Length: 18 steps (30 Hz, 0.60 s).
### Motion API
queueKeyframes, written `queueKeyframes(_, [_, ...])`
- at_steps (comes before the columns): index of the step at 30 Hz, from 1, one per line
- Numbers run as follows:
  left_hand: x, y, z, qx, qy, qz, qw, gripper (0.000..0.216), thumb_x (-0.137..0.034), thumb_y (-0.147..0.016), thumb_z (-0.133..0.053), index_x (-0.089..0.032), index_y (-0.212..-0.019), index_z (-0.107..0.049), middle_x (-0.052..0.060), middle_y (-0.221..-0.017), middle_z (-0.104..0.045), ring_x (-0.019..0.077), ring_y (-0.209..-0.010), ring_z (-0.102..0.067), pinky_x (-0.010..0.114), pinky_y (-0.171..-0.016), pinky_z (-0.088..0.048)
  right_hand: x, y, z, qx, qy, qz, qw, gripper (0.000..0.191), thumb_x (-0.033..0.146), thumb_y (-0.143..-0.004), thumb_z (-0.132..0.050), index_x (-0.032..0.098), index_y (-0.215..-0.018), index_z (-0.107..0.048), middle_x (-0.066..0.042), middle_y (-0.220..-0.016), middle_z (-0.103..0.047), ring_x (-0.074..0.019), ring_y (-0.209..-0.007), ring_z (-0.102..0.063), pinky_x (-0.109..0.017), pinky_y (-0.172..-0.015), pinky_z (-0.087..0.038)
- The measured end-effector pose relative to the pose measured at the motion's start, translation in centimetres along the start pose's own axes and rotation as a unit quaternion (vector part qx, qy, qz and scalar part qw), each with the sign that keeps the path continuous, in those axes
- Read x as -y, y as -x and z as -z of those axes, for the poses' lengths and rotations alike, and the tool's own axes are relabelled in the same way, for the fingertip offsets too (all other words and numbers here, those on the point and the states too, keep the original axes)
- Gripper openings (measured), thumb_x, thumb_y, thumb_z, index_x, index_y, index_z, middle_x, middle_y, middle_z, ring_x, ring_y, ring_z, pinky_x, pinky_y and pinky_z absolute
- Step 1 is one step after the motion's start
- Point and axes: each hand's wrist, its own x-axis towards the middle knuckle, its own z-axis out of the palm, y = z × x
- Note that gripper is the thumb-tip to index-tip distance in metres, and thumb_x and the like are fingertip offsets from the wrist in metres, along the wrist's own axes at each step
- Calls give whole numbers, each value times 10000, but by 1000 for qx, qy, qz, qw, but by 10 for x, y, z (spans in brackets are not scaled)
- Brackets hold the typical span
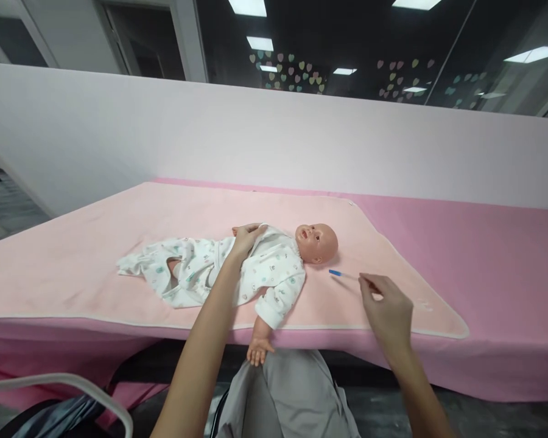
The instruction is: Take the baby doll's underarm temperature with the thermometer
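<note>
A baby doll (317, 242) in a white patterned sleepsuit (265, 271) lies on its back on a pale pink mat (95, 243), head to the right. My left hand (245, 237) rests on the doll's chest, its fingers curled over the far edge of the sleepsuit. Just right of the doll's head, my right hand (386, 310) pinches a thin stick with a blue tip (342, 274). The tip points toward the doll's head and hovers just above the mat. The doll's near arm hangs over the mat's front edge.
The mat lies on a table under a darker pink cloth (497, 267), with a pale wall behind it. A white curved rail (73, 386) and dark fabric sit at the lower left. My grey-clothed lap (292, 395) is below the table edge.
</note>
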Motion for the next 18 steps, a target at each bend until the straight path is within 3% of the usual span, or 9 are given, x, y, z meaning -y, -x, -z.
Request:
queueKeyframes(3, [2,-1,0,-23,79,43,996,415,-461,-521,-759,-142,-777,-692,37,-740,-672,170,-695,-580,275,-665,-443,33,-25,10,-32,-112,21,993,109,243,-818,-559,212,-859,-655,-27,-837,-675,-151,-717,-630,-288,-662,-524])
queueKeyframes(5, [1,0,0,-13,95,47,994,427,-469,-523,-761,-134,-780,-691,41,-739,-671,168,-686,-579,278,-664,-443,56,-44,-5,-25,-164,67,984,104,232,-821,-563,216,-867,-655,-25,-846,-673,-154,-763,-628,-291,-681,-522])
queueKeyframes(8, [-2,3,-1,-5,118,42,992,425,-466,-524,-766,-128,-772,-690,40,-717,-668,171,-682,-582,285,-673,-448,82,-71,-63,44,-172,128,976,141,182,-849,-503,210,-811,-636,-28,-846,-667,-164,-796,-618,-307,-713,-491])
queueKeyframes(11, [-6,5,-1,12,156,31,987,407,-439,-517,-778,-128,-765,-693,42,-710,-672,175,-697,-592,295,-702,-453,99,-91,-136,186,-95,170,963,179,92,-836,-459,188,-783,-600,-41,-809,-638,-168,-753,-588,-285,-657,-438])
queueKeyframes(13, [-6,5,0,13,170,21,985,389,-422,-520,-777,-128,-763,-697,47,-712,-675,181,-719,-601,304,-731,-453,106,-96,-175,242,-37,165,955,189,36,-811,-437,169,-818,-571,-59,-811,-603,-166,-679,-550,-274,-587,-390])
queueKeyframes(15, [-6,6,0,10,164,8,986,347,-391,-518,-773,-129,-733,-696,49,-707,-675,194,-750,-605,312,-755,-451,108,-93,-198,242,-11,144,960,229,4,-800,-411,165,-894,-542,-72,-885,-572,-153,-628,-514,-268,-552,-348])
queueKeyframes(18, [-5,8,0,58,141,18,988,262,-369,-557,-705,-133,-668,-677,44,-697,-669,213,-775,-603,315,-758,-453,103,-84,-208,235,-3,108,966,277,-7,-805,-369,168,-967,-510,-81,-966,-541,-146,-632,-500,-262,-556,-331])
